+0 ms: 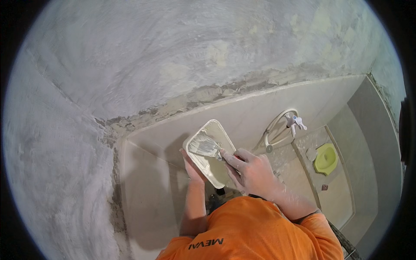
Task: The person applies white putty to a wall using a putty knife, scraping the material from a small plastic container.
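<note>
R hand [255, 172] is curled tight round the handle of a putty knife [203, 145], index finger running fwd twd the blade; handle mostly hidden by the fingers. Knuckles & forearm are spattered w/ pale paste. Blade is broad, smeared w/ off-white paste, angled to the left over the far-left part of the opening of a white rectangular tub [226, 136]. Tub is tilted, held in front of the person's chest, w/ more paste coating its inner walls; can't tell if the blade touches them.

L hand [193, 168] supports the tub from its left side & below; thumb side shows, other fingers hidden, so can't tell exactly how far they're spread.

Nearest below: person's orange shirt [264, 225]. Beyond the tub, a light tiled band [325, 95] lines the lower wall; above it a rough, patchy seam, then the grey, streaky far wall [186, 52]. Similar plaster on the left wall [52, 173]. To the right of the tub, a white tap [293, 121] w/ looped hose [269, 130]; farther right, a yellow-green squat pan [326, 159] in the floor, w/ a small dark-red piece [324, 187] on the near side.
</note>
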### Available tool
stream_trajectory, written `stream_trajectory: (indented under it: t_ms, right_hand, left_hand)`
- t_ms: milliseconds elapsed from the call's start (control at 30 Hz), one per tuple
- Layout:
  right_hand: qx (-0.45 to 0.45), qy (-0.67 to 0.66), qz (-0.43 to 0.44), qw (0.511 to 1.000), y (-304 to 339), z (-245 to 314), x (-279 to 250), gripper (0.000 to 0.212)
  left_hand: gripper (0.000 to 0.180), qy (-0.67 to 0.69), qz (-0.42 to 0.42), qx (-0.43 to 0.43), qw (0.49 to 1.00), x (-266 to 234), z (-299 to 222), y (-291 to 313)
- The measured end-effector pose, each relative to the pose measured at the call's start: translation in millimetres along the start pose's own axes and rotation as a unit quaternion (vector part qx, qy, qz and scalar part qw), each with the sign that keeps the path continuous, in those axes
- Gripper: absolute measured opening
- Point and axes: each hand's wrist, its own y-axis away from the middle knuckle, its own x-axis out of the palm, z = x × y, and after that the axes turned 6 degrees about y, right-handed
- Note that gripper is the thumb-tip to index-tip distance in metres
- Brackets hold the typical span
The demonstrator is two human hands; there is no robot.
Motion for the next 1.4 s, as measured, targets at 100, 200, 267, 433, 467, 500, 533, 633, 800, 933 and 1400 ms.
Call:
stream_trajectory:
  t_ms: [100,200,267,433,467,500,533,633,800,933,1400]
  right_hand:
    - [-0.036,0.010,0.005,0.999,-2,-8,-5,0.048]
    - [-0.059,0.024,0.022,0.998,-2,-19,-8,0.048]
    - [-0.071,0.027,0.029,0.997,-3,-20,-10,0.046]
    - [-0.122,0.089,0.053,0.987,-13,-30,-25,0.050]
    - [-0.133,0.102,0.058,0.984,-16,-33,-28,0.051]
    - [-0.145,0.093,0.063,0.983,-20,-39,-28,0.050]
    - [-0.153,0.089,0.065,0.982,-25,-44,-32,0.049]
    - [-0.179,0.070,0.084,0.978,-37,-52,-41,0.044]
    - [-0.213,0.064,0.144,0.964,-40,-50,-46,0.039]
    - [-0.177,0.068,0.158,0.969,-32,-39,-65,0.034]
    - [-0.057,0.099,0.123,0.986,17,-13,-31,0.037]
  left_hand:
    - [0.084,0.020,0.041,-0.014,0.999,-4,-4,-1]
    - [0.082,0.042,0.045,-0.017,0.998,-13,5,-2]
    - [0.077,0.064,0.063,-0.024,0.996,-14,0,-2]
    - [0.061,0.140,0.051,-0.094,0.984,-25,-3,-6]
    - [0.058,0.137,0.046,-0.124,0.982,-30,-4,-7]
    - [0.057,0.104,0.044,-0.117,0.987,-27,-8,-4]
    - [0.056,0.071,0.048,-0.114,0.990,-16,-12,2]
    - [0.055,-0.006,0.068,-0.131,0.989,0,-19,18]
    - [0.058,0.100,0.122,-0.187,0.970,-6,-7,6]
    - [0.075,0.031,0.052,-0.150,0.987,-13,-8,-6]
    - [0.081,0.148,0.049,0.039,0.987,-30,-4,-14]
